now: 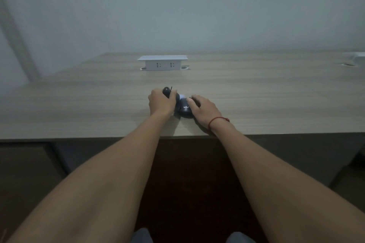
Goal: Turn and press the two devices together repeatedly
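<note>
Gripping a dark object, left hand, right hand seemingly cupping mouse

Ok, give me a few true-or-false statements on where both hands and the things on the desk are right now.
1. The right hand rests on a dark mouse with white lettering. True.
2. The left hand lies flat and holds nothing. False: its fingers are curled round a small black object.
3. The white socket box stands between the two hands. False: it stands farther back on the desk, apart from both hands.
4. A red string goes round the right wrist. True.
5. The mouse sits at the desk's far left corner. False: it lies near the front edge, about the middle.
</note>
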